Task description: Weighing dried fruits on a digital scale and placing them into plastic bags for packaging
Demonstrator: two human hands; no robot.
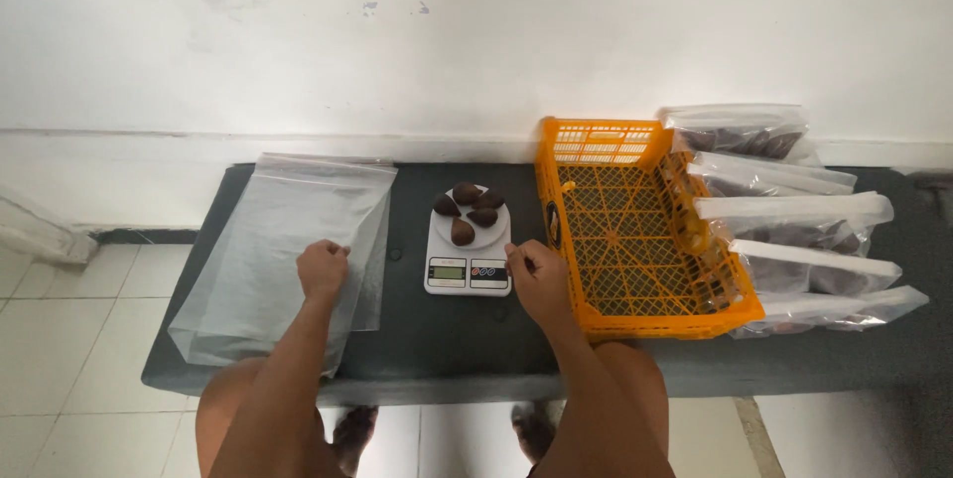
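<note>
- Left hand [323,270] is down on the stack of clear plastic bags [283,250], at the stack's right edge. Fingers are curled shut and look like they're pinching the top bag, though I can't really see the pinch itself.
- Right hand [536,274] sits right at the near right corner of the small white kitchen scale [467,260], fingers bent in toward it. Can't tell if the grip is actually on anything or just touching the scale.
- On the scale's round plate there are five dark brown fruits [467,210], so they're just beyond both hands, between them.
- Orange plastic crate [635,230] is just right of the right hand, almost touching the wrist.
- Farther right, a row of filled clear bags [794,225] lies overlapping next to the crate.
- Everything's on a dark surface [437,339] against a white wall.
</note>
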